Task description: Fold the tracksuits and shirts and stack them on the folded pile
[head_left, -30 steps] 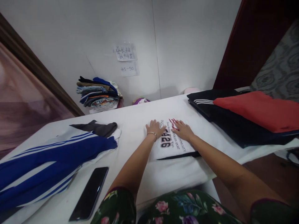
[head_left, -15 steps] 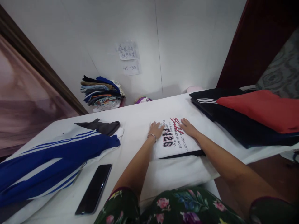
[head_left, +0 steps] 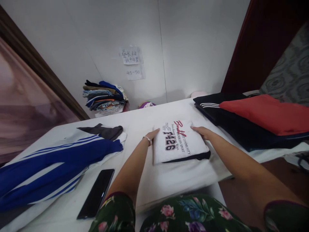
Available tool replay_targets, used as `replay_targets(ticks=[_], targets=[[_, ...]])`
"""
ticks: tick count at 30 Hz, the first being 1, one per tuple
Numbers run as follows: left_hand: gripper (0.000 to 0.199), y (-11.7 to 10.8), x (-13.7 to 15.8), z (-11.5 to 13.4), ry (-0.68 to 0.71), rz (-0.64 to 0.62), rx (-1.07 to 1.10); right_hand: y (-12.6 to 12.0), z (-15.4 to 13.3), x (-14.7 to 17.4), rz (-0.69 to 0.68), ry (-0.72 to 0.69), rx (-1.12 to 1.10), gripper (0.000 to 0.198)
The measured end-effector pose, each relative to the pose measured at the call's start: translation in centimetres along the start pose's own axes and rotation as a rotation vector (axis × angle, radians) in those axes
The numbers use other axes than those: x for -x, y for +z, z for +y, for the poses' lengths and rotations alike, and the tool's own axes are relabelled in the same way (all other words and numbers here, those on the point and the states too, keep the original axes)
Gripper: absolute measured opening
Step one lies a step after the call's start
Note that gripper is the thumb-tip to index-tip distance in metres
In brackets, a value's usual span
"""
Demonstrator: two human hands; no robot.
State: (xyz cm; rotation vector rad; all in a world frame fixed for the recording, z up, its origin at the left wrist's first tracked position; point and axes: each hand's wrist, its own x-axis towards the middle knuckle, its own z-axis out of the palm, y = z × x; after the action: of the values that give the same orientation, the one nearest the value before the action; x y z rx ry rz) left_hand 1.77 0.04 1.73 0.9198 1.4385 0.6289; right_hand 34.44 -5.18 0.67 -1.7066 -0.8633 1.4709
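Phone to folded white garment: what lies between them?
In the head view, the left forearm crosses over the white table between phone and folded white garment.

Black phone (head_left: 96,194), 2 wall notes (head_left: 132,56), probably a curtain (head_left: 29,103)

A folded garment (head_left: 181,143) in white bears red script and dark lettering; the table (head_left: 136,129) is also white. A blue garment (head_left: 74,158) carries white bands with blue stripes, a black garment (head_left: 217,117) 3 white stripes. Pink, purple and blue flowers pattern the person's dark green clothing (head_left: 180,211).
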Motion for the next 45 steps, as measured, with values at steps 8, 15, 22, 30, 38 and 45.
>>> replay_targets(ticks=[8, 15, 22, 30, 38, 45], targets=[[0.037, -0.4, 1.0, 0.1, -0.048, -0.251, 0.184, 0.2, -1.5, 1.2, -0.332, 0.173, -0.298, 0.033], [0.047, -1.9, 3.9, 6.3, 0.465, -0.183, 0.264, 0.2, -9.5, 3.9, -0.301, -0.227, -0.246, 0.025], [0.055, -4.4, 10.1, 11.4, 1.229, 0.131, -0.227, -1.6, -13.8, 6.6, 0.074, -1.126, 0.075, 0.034], [0.016, -3.5, 10.5, -6.8, 1.578, -0.034, -1.015, -2.0, 5.3, 6.8, -0.138, -1.237, 0.556, 0.029], [0.027, -4.5, 13.0, -9.7, 1.174, -0.301, -0.901, -4.1, 8.0, 8.9, -0.188, -0.901, 0.695, 0.023], [0.029, -0.3, 12.5, -4.0, 0.936, 0.045, -0.606, 1.9, 0.8, 10.4, -0.004, -0.887, 0.481, 0.039]])
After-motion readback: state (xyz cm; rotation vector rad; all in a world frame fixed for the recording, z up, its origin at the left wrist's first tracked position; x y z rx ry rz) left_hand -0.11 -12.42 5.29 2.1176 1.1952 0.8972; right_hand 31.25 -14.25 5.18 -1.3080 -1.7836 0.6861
